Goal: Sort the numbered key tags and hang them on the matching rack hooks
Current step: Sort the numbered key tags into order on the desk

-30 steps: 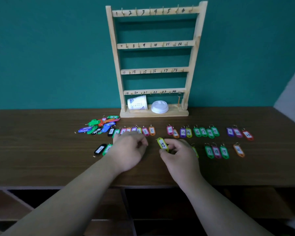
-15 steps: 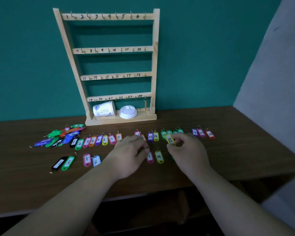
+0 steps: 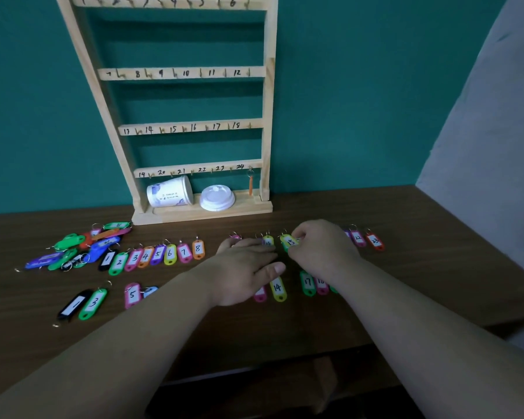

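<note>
Brown table (image 3: pixel 406 282) against teal wall (image 3: pixel 375 101); right hand (image 3: pixel 322 249) fingers pinching tag 15 (image 3: pixel 289 241), left hand (image 3: pixel 244 272) flat, fingers spread

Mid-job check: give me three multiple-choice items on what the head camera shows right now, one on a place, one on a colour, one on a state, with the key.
1. Where does the paper cup lie?
A. On the rack's base board
B. On the table beside tag 8
C. On the rack's top rail

2. What colour is the tag marked 8?
A. Black
B. Orange
C. Blue

3. What is the right hand doing?
A. Resting flat and empty
B. Hanging a tag on a hook
C. Pinching the yellow tag 15 in its fingers

Key:
1 A: the cup lies on its side on the base of the wooden rack, next to the white lid.
2 B: it ends the row numbered 1 to 8 and is orange.
3 C: its fingers close on tag 15 low over the table; the left hand lies palm down beside it.
</note>
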